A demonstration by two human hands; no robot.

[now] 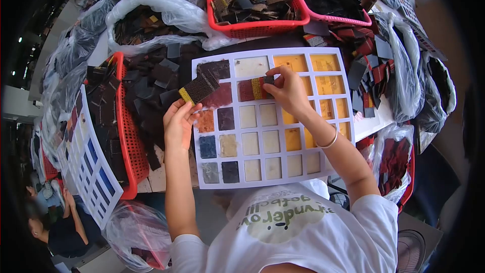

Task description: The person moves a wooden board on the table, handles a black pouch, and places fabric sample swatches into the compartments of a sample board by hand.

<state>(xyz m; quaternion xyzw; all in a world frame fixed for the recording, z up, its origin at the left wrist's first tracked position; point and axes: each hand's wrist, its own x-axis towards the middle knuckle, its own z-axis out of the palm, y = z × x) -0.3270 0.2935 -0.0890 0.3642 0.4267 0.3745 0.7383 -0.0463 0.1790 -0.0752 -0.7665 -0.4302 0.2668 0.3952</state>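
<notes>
A white sample board (236,126) with rows of square windows lies before me, some showing yellow, cream, dark red or blue patches. Between the fingertips of my left hand (180,121) is a dark textured swatch (203,87) with a yellow band, tilted above the board's left side. My right hand (287,91) pinches the dark end of a banded swatch (251,89) with red and yellow parts. That piece lies over a window in the second row; whether it is fixed there I cannot tell.
Dark swatches heap up left of the board, beside a red basket (132,136). More baskets stand behind: a red basket (257,31) and a pink basket (338,19). Plastic bags (156,7) surround the work. A second board (96,167) leans at left; a person (65,230) sits beyond.
</notes>
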